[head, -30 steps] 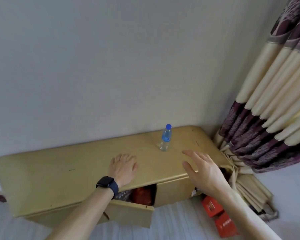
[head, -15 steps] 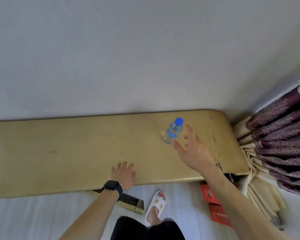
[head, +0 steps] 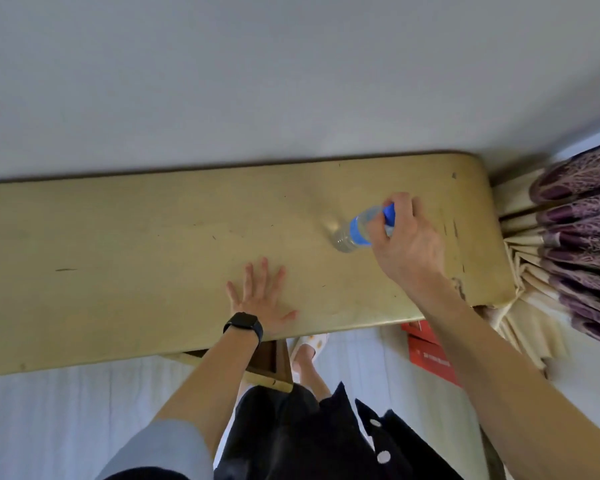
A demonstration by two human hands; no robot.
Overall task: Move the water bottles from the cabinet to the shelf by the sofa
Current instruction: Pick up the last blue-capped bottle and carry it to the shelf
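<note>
Head view: right hand [head: 404, 244] wraps upper part of water bottle [head: 355, 232], fingers closed round neck just under blue cap [head: 389, 213]. Bottle on cabinet top [head: 153, 251] toward right end, leaning (base blurred, so contact with surface unclear). Left hand [head: 262, 301] flat on cabinet top near front edge, fingers spread wide, holding nothing; black watch [head: 244, 324] on wrist. Purple-cream curtain [head: 575, 237] bunched beside cabinet's right end. Red boxes [head: 426, 351] on floor below.
</note>
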